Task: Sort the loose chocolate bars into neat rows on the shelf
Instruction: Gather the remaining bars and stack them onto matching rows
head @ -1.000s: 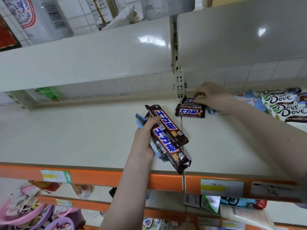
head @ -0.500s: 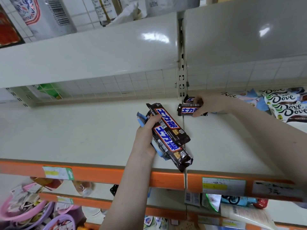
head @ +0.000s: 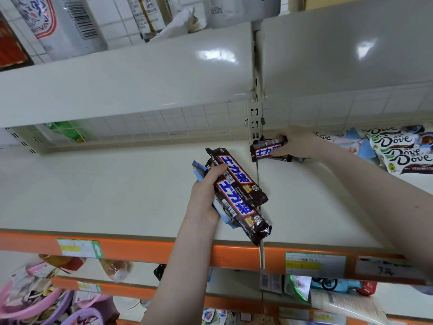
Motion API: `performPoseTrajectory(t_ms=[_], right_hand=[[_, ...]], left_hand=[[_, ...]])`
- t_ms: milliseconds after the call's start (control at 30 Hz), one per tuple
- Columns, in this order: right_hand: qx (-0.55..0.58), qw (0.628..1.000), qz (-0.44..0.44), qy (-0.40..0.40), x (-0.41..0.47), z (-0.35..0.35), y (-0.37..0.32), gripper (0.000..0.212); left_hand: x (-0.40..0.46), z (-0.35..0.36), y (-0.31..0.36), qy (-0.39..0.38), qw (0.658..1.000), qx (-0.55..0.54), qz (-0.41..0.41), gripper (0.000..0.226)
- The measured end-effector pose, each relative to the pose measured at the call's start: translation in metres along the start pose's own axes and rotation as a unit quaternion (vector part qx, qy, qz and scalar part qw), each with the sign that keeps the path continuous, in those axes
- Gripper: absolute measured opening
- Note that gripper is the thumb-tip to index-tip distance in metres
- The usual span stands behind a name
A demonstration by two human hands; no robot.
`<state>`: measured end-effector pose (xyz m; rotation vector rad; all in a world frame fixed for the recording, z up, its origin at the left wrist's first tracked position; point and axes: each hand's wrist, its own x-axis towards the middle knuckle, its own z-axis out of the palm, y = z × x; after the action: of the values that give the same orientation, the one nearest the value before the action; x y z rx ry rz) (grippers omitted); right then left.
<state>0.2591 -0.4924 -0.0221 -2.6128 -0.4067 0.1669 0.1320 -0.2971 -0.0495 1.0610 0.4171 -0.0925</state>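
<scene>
Chocolate bars, lower ones seemingly hidden

From here I see the broad cream shelf bare from its left end to the centre seam, giving my hands open passage in from the orange front edge. Overhead, the upper shelf hangs low and limits how high I could lift, and the slotted upright post stands at the back wall beside the seam. To the right, the Dove bars crowd the back corner, while my left hand, gripping a bundle of dark chocolate bars, sits over the middle.
</scene>
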Motion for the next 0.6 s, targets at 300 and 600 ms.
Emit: performPoseTrajectory(t_ms=[300,600], right_hand=[[-0.033,0.998,0.04,-0.021,0.011,-0.006,0.001,0.041],[-0.047,0.995,-0.001,-0.085,0.022,-0.008,-0.004,0.055]], left_hand=[[0.002,-0.001,0.0,0.0,1.0,-0.001,-0.008,0.034],[0.004,-0.001,-0.001,0.01,1.0,-0.003,-0.012,0.033]])
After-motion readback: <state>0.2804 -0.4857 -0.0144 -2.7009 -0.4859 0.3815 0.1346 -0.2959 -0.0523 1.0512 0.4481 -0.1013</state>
